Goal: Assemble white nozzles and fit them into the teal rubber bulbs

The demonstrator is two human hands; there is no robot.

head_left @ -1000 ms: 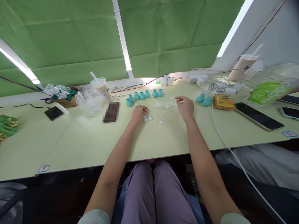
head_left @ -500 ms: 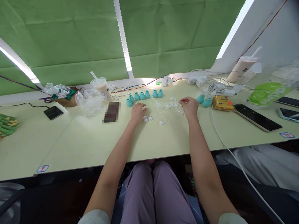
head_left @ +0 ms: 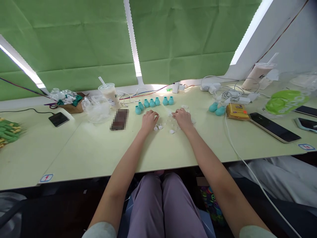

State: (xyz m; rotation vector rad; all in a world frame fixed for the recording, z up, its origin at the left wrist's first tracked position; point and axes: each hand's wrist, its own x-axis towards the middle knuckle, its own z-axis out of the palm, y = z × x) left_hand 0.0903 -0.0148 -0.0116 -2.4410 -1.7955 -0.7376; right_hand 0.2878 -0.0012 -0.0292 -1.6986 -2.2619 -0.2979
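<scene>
My left hand (head_left: 149,121) rests on the table with its fingers loosely bent, thumb apart from them, and nothing visible in it. Just to its right lie small white plastic caps (head_left: 160,127). My right hand (head_left: 183,119) is over the scattered clear and white plastic pieces, fingertips drawn together and pointing left; whatever they pinch is too small to make out. One white piece (head_left: 172,131) lies nearer the table edge. Behind my hands stand several turquoise bulb-shaped pieces (head_left: 152,102) with open necks. Two more turquoise pieces (head_left: 220,110) lie to the right.
A blurred dark rectangle (head_left: 119,119), a plastic bag (head_left: 96,109) and a drink cup (head_left: 109,93) are at left. At right are a yellow packet (head_left: 237,111), a large phone (head_left: 274,127), and a white cable (head_left: 236,152) hanging over the table edge. Another person's legs (head_left: 277,180) show below.
My right hand has moved left and slightly nearer, from beside the right turquoise pieces to over the small plastic pieces. My left hand stays in place, its fingers a little more bent.
</scene>
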